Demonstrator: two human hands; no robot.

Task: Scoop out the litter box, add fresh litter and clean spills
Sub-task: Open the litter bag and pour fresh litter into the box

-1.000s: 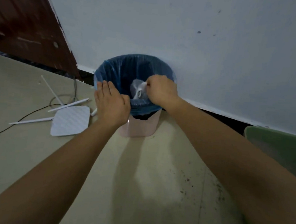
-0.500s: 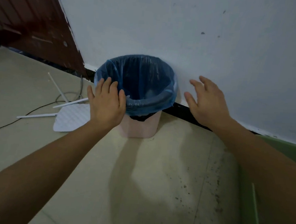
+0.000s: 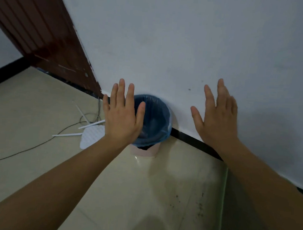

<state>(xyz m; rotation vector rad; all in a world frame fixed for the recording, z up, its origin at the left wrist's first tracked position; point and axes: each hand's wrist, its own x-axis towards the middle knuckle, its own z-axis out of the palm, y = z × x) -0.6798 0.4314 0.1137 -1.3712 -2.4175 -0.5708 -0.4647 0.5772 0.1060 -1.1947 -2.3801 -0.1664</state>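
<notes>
Against the wall (image 3: pixel 187 45), on the floor (image 3: pixel 30 124): pink bin (image 3: pixel 144 151) with blue liner (image 3: pixel 156 115) stands upright, long axis vertical, mouth facing up | left hand (image 3: pixel 122 116) flat, fingers straight, overlapping the bin's left rim, contact unclear; right hand (image 3: pixel 216 119) spread, empty, well right of the bin | dark specks (image 3: pixel 200 206) on the floor beside green litter box edge (image 3: pixel 224 191)

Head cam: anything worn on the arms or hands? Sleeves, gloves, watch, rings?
Nothing worn shows. The left hand and right hand are bare: no gloves, no rings. The left forearm and right forearm are bare to the frame edge, with no sleeve, watch, band or marking in view.
</notes>
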